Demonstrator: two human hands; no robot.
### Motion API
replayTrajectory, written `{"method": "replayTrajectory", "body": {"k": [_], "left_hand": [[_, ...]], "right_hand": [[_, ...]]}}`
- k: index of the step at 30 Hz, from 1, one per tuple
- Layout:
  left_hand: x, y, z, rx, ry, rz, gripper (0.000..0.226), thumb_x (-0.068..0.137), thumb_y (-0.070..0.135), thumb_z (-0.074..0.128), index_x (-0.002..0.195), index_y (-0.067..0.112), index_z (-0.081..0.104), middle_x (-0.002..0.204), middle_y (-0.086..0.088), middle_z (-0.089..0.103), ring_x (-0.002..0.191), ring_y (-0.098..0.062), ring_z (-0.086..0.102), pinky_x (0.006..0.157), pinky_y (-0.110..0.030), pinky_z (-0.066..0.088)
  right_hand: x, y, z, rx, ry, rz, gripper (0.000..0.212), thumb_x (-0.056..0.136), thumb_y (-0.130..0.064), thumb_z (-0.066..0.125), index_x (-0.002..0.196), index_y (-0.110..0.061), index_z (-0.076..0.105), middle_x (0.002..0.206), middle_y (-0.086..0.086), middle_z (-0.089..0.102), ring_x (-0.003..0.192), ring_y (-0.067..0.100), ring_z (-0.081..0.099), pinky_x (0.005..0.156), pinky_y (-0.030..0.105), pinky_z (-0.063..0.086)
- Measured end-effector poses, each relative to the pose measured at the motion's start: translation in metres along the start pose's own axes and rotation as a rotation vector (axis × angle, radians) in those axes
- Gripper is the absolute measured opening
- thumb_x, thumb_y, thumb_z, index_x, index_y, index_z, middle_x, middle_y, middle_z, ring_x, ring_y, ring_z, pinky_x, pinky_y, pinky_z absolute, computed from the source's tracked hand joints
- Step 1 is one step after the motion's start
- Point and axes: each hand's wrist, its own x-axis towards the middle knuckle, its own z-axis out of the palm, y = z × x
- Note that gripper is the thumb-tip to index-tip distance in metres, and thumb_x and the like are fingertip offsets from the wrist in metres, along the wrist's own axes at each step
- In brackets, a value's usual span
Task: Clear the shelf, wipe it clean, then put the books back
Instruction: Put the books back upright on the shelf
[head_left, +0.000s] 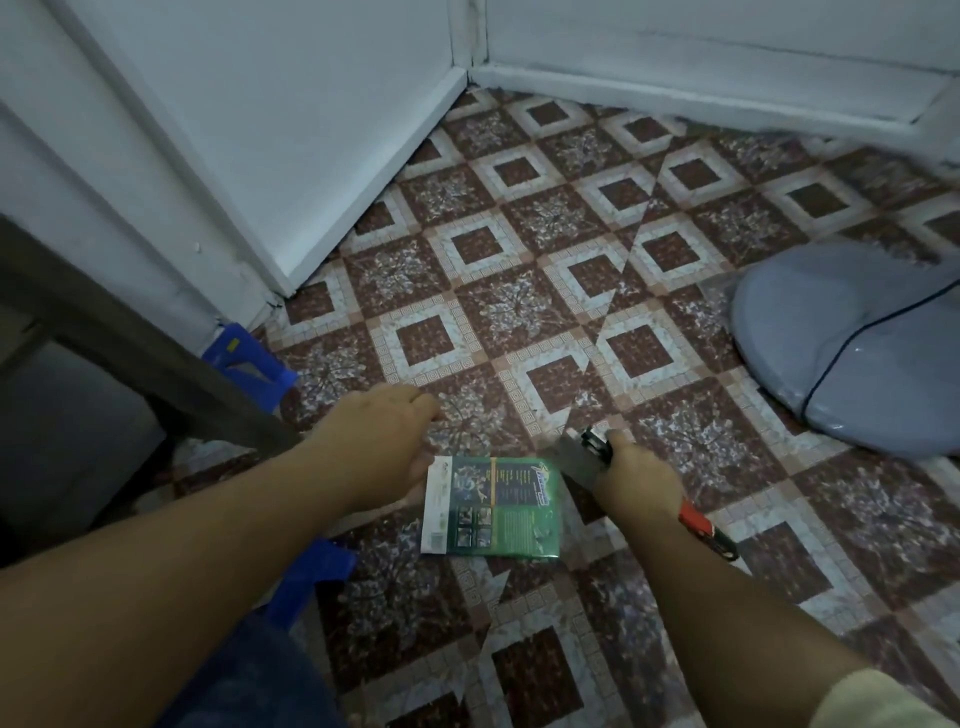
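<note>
Gripping grey-and-red object in right hand, we curl left hand against green book left edge, grasp unclear; book between hands, over tiled floor, well off room corner.

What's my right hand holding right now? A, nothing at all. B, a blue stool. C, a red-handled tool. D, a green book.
C: the right hand is curled round a red-handled tool, whose red handle sticks out behind the wrist, while the green book is over by the left hand.
</note>
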Motion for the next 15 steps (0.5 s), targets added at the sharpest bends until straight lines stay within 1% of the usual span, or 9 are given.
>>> {"method": "replayTrajectory", "body": {"k": [2,5,6,9,10,13,15], "left_hand": [[-0.012,-0.004,-0.007,-0.005,0.018,-0.037,0.049,0.095,0.045,0.048,0.138,0.025,0.036,0.131,0.003,0.047,0.117,-0.017,0.046,0.096,-0.034,0.042],[-0.031,-0.014,-0.023,-0.033,0.028,-0.091,0.049,0.094,0.042,0.051,0.138,0.025,0.036,0.129,0.002,0.046,0.116,-0.018,0.045,0.094,-0.033,0.044],[-0.037,-0.017,-0.029,-0.056,0.036,-0.112,0.051,0.093,0.040,0.053,0.139,0.025,0.034,0.128,0.002,0.045,0.115,-0.018,0.045,0.093,-0.032,0.044],[-0.055,-0.031,-0.048,-0.139,0.095,-0.170,0.060,0.091,0.031,0.060,0.143,0.025,0.030,0.134,0.002,0.044,0.117,-0.018,0.047,0.086,-0.029,0.044],[-0.061,-0.037,-0.054,-0.166,0.116,-0.186,0.063,0.089,0.029,0.062,0.143,0.025,0.029,0.137,0.002,0.044,0.118,-0.018,0.048,0.086,-0.029,0.045],[-0.079,-0.056,-0.073,-0.250,0.146,-0.229,0.071,0.082,0.026,0.071,0.142,0.027,0.034,0.137,0.004,0.048,0.118,-0.018,0.052,0.093,-0.035,0.049],[-0.096,-0.068,-0.083,-0.324,0.170,-0.268,0.074,0.074,0.026,0.078,0.137,0.033,0.040,0.131,0.007,0.054,0.114,-0.016,0.054,0.092,-0.034,0.050]], "right_hand": [[-0.007,-0.027,-0.022,0.030,0.022,-0.099,0.020,0.091,-0.016,0.054,0.109,-0.020,0.050,0.087,0.002,0.065,0.070,0.024,0.054,0.062,0.031,0.047],[-0.024,-0.074,-0.056,0.031,0.035,-0.292,0.025,0.089,-0.022,0.057,0.113,-0.021,0.050,0.086,0.001,0.062,0.072,0.023,0.052,0.061,0.026,0.038],[-0.030,-0.090,-0.068,0.039,0.038,-0.346,0.025,0.089,-0.023,0.058,0.112,-0.021,0.049,0.085,0.000,0.059,0.072,0.022,0.052,0.062,0.026,0.039],[-0.047,-0.134,-0.098,0.057,0.043,-0.497,0.023,0.085,-0.026,0.057,0.106,-0.022,0.046,0.088,0.001,0.060,0.077,0.024,0.056,0.067,0.032,0.049],[-0.053,-0.146,-0.107,0.052,0.042,-0.545,0.021,0.085,-0.026,0.056,0.102,-0.021,0.046,0.087,0.001,0.058,0.078,0.026,0.056,0.066,0.033,0.049],[-0.073,-0.177,-0.134,0.033,0.059,-0.676,0.018,0.085,-0.026,0.056,0.093,-0.020,0.041,0.080,0.001,0.050,0.073,0.026,0.048,0.061,0.031,0.041],[-0.089,-0.198,-0.151,0.025,0.081,-0.755,0.018,0.084,-0.026,0.056,0.094,-0.020,0.042,0.082,0.002,0.053,0.075,0.028,0.052,0.061,0.031,0.041]]}}
